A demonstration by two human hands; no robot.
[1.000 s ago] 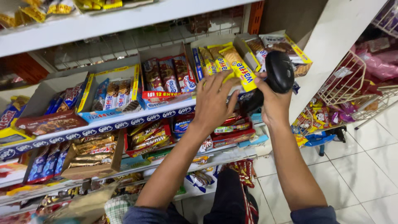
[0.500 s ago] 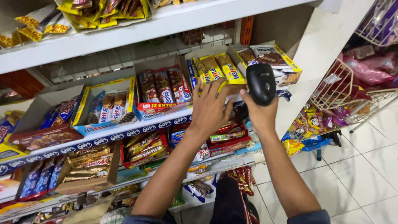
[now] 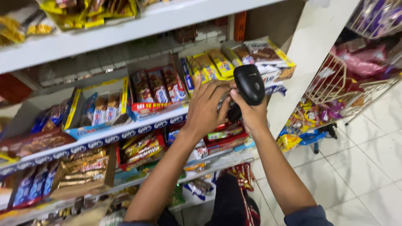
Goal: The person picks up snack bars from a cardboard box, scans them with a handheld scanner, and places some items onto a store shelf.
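Right hand [image 3: 251, 115] wrapped around the grip of a black handheld scanner [image 3: 249, 83], scanner head raised just in front of the yellow snack packs [image 3: 209, 67] on the middle shelf [image 3: 104, 136]. Left hand [image 3: 206, 109] spread flat, fingers loosely apart, holding nothing, resting against the shelf edge and touching the right hand. Wire basket [image 3: 335, 79] at far right, well apart.

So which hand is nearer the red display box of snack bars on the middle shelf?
Left. The left hand is just right of the red display box, at the shelf edge; the right hand, holding the black scanner, is farther right.
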